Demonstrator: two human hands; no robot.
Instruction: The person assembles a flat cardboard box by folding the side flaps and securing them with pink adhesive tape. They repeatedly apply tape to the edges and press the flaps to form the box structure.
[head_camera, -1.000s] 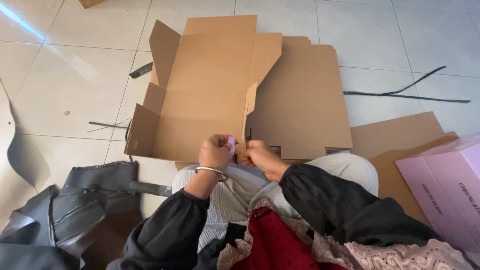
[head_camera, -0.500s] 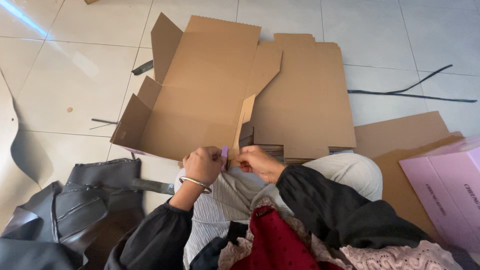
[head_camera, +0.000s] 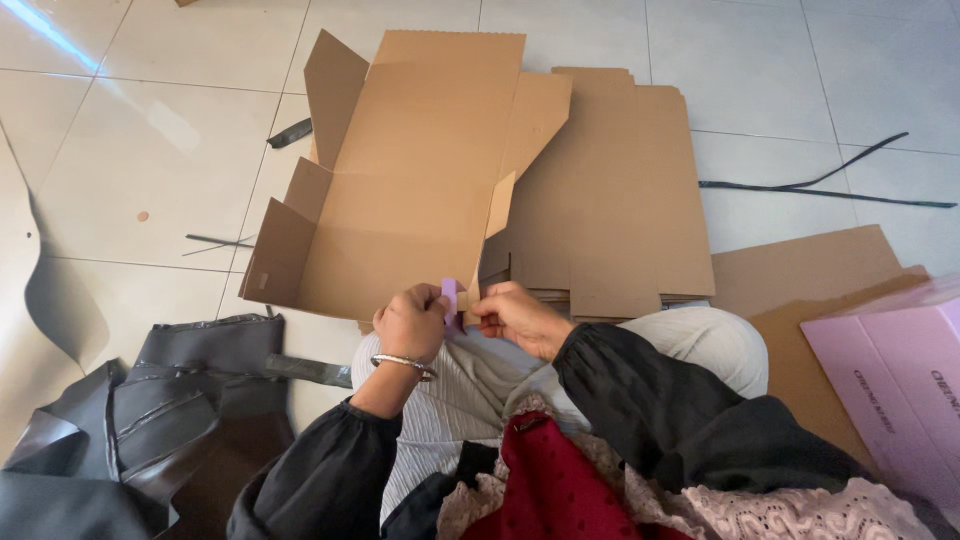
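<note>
A brown cardboard box blank (head_camera: 400, 200), partly folded with its side flaps raised, lies on the tiled floor in front of my knees. My left hand (head_camera: 412, 325), with a metal bangle on the wrist, and my right hand (head_camera: 515, 315) meet at the box's near edge. Between the fingers of both hands is a small purple piece (head_camera: 451, 295), held upright. I cannot tell what the purple piece is.
A stack of flat cardboard blanks (head_camera: 620, 190) lies right of the open box. More flat cardboard (head_camera: 810, 270) and a pink box (head_camera: 900, 370) sit at the right. Dark grey plastic sheeting (head_camera: 150, 410) is bunched at the lower left. Black straps (head_camera: 820, 185) lie on the tiles.
My hands have stayed together on the purple piece at the box's near edge. The view has shifted slightly, so the box sits a little lower left in frame.
</note>
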